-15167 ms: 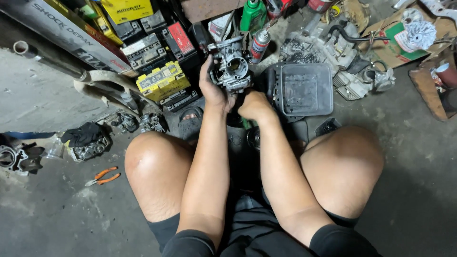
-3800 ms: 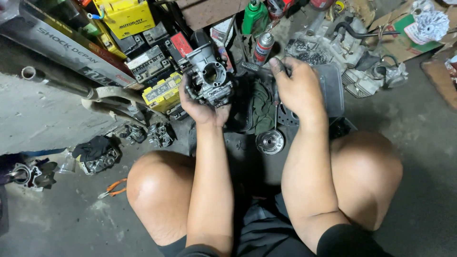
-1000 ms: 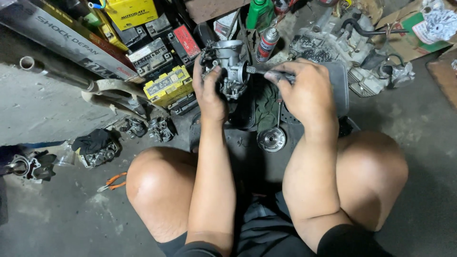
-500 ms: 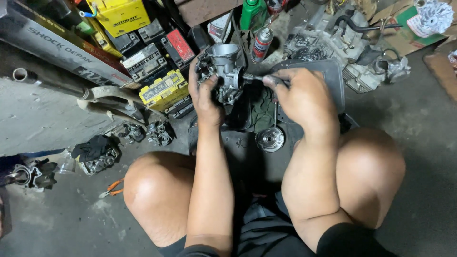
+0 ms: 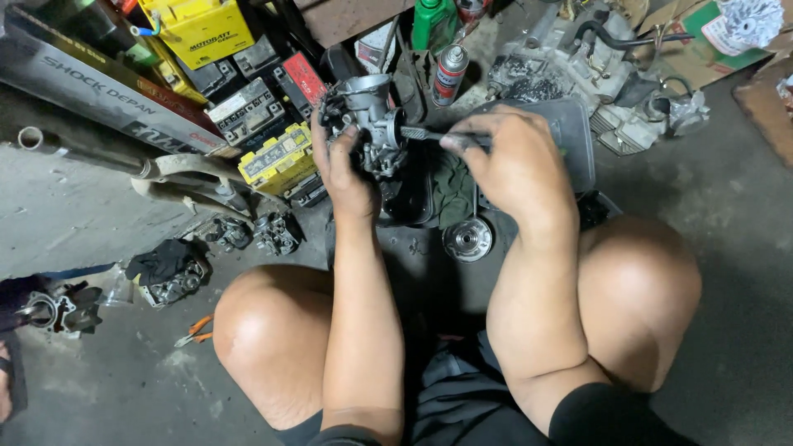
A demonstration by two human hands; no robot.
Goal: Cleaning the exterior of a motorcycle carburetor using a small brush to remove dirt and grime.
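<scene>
Left hand (image 5: 347,169) gripping grey carburetor (image 5: 369,116), right hand (image 5: 516,169) closed on screwdriver (image 5: 434,135) touching its side; likely mid screw-turning, steady tip pressure needed next.

Batteries (image 5: 277,157), a spray can (image 5: 450,73) and engine parts (image 5: 578,74) crowd the floor (image 5: 727,264) beyond both hands, leaving little passage there. Open concrete lies right of the knee; pliers (image 5: 197,329) and scattered parts (image 5: 169,272) dot the left.

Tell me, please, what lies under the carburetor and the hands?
Under the carburetor in the left hand lie a dark tray, a green rag and a round metal part. The right hand covers most of the tray.
</scene>
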